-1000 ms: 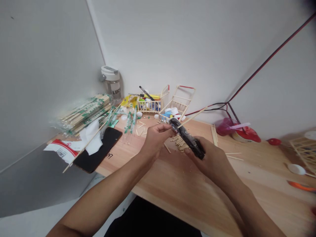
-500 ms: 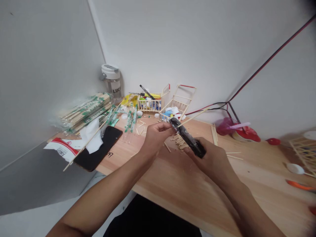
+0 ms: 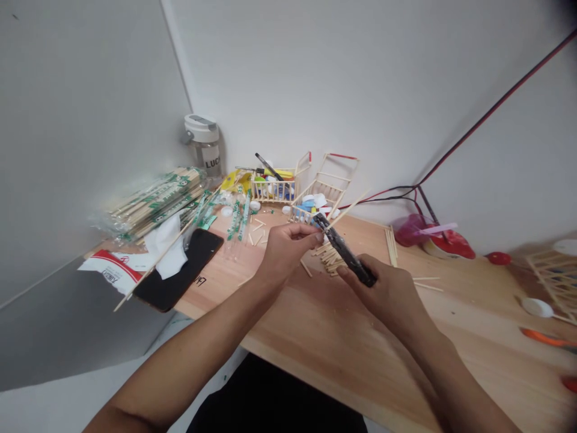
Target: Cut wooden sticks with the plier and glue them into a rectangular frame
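My left hand [image 3: 293, 245] is closed in a pinch on one end of a thin wooden stick [image 3: 350, 208]. Past the fingertips the stick slants up and to the right. My right hand [image 3: 385, 282] grips a long black cutting tool [image 3: 345, 252] with a worn, scuffed surface. Its tip crosses the stick close beside my left fingertips; whether it has a blade or jaws I cannot make out. Under the tool, a pile of short cut sticks [image 3: 329, 260] lies on the wooden table [image 3: 306, 337], partly hidden.
Behind stand small stick-built carts [image 3: 273, 191] holding odds and ends. Left are packaged chopsticks [image 3: 155, 204], a bottle [image 3: 202, 144], a black phone [image 3: 180, 276] and tissue [image 3: 167, 246]. Right are a pink cup [image 3: 408, 231], a red-rimmed bowl [image 3: 451, 245], a white spoon [image 3: 536, 307] and an orange-handled tool [image 3: 545, 337].
The stick has swung slightly left and stands a little steeper. The tool's tip has shifted slightly right and the tool looks narrower. Both hands keep their holds.
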`<state>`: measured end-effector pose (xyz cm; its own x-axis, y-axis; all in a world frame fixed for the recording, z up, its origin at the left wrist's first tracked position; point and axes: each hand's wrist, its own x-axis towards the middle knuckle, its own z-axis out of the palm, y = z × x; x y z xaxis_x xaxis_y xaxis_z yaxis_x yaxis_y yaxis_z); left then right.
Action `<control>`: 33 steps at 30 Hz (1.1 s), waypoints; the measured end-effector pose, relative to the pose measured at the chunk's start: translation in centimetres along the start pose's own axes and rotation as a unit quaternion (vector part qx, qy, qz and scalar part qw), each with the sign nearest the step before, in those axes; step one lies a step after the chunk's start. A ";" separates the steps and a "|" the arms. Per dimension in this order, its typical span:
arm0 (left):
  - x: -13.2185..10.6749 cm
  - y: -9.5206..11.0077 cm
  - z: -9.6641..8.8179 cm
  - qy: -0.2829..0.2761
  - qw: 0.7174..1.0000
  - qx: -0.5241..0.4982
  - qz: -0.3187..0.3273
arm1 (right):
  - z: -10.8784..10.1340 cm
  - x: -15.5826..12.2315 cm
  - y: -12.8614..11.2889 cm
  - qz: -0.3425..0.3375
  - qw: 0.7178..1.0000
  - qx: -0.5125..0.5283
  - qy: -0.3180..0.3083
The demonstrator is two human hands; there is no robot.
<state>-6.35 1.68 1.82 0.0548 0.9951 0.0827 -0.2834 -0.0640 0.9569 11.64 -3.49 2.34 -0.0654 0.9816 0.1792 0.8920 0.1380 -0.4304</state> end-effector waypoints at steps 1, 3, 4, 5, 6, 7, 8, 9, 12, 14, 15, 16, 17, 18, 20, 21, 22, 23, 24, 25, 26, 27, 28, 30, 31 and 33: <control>0.1 0.0 -0.1 -0.008 1.000 0.002 0.002 | -0.1 0.0 0.0 0.003 1.000 -0.002 -0.003; 0.2 0.0 -0.4 -0.030 0.999 0.012 -0.007 | -0.3 0.1 0.1 0.007 1.000 -0.002 -0.017; 0.4 0.0 -0.7 -0.042 0.999 0.018 -0.018 | -0.4 0.1 0.2 0.007 1.000 0.003 -0.028; 0.5 0.0 -0.9 -0.053 0.998 0.019 -0.032 | -0.5 0.1 0.3 0.006 0.999 0.011 -0.039; 0.7 -0.1 -1.2 -0.063 0.997 0.013 -0.047 | -0.6 0.1 0.4 0.003 0.999 0.021 -0.050; 0.9 -0.1 -1.4 -0.071 0.996 -0.001 -0.062 | -0.7 0.1 0.4 0.000 0.998 0.031 -0.059; 1.1 -0.1 -1.6 -0.078 0.994 -0.021 -0.078 | -0.7 0.1 0.5 -0.002 0.997 0.039 -0.065; 1.2 -0.1 -1.8 -0.084 0.991 -0.041 -0.093 | -0.8 0.1 0.6 -0.001 0.997 0.047 -0.069; 1.5 0.1 -2.2 -0.109 0.983 -0.073 -0.132 | -0.8 0.1 0.8 0.011 0.995 0.059 -0.080; 1.5 0.4 -2.2 -0.143 0.978 -0.061 -0.141 | -0.8 0.1 1.0 0.020 0.994 0.066 -0.087; 1.3 0.5 -2.2 -0.164 0.976 -0.044 -0.137 | -0.8 0.2 1.0 0.023 0.994 0.070 -0.087; 1.2 0.6 -2.2 -0.185 0.974 -0.024 -0.129 | -0.8 0.2 1.1 0.023 0.993 0.072 -0.086; 1.1 0.7 -2.1 -0.201 0.972 -0.004 -0.119 | -0.8 0.2 1.1 0.023 0.993 0.074 -0.084; 1.0 0.8 -2.1 -0.211 0.971 0.015 -0.107 | -0.8 0.2 1.1 0.021 0.994 0.073 -0.082; 0.8 0.8 -2.1 -0.212 0.973 0.036 -0.086 | -0.8 0.2 1.1 0.021 0.994 0.070 -0.083; 0.8 0.8 -2.2 -0.208 0.974 0.040 -0.077 | -0.8 0.2 1.1 0.023 0.994 0.069 -0.086; 0.9 0.8 -2.2 -0.204 0.975 0.044 -0.070 | -0.8 0.2 1.1 0.024 0.993 0.070 -0.090; 0.9 0.8 -2.2 -0.200 0.977 0.046 -0.064 | -0.8 0.2 1.0 0.026 0.993 0.069 -0.092; 1.0 0.7 -2.3 -0.196 0.978 0.048 -0.061 | -0.9 0.2 1.0 0.026 0.993 0.069 -0.094; 1.0 0.7 -2.3 -0.193 0.978 0.050 -0.059 | -0.9 0.2 1.0 0.025 0.993 0.067 -0.093; 1.1 0.7 -2.3 -0.189 0.979 0.051 -0.058 | -0.9 0.2 0.9 0.024 0.993 0.066 -0.092; 1.1 0.6 -2.3 -0.185 0.980 0.053 -0.058 | -0.8 0.2 0.9 0.023 0.994 0.063 -0.091; 1.1 0.6 -2.3 -0.182 0.980 0.055 -0.058 | -0.8 0.1 0.9 0.022 0.994 0.062 -0.090; 1.1 0.6 -2.3 -0.181 0.980 0.058 -0.056 | -0.7 0.2 0.9 0.022 0.993 0.063 -0.092; 1.1 0.6 -2.3 -0.183 0.980 0.058 -0.054 | -0.6 0.2 0.9 0.021 0.993 0.064 -0.092; 1.1 0.6 -2.3 -0.188 0.979 0.056 -0.050 | -0.5 0.2 0.9 0.017 0.994 0.064 -0.086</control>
<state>-8.64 2.92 1.84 0.4323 0.8994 0.0641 -0.1536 0.0034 0.9881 12.65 -3.22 2.40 -0.1205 0.9926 0.0140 0.8316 0.1086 -0.5446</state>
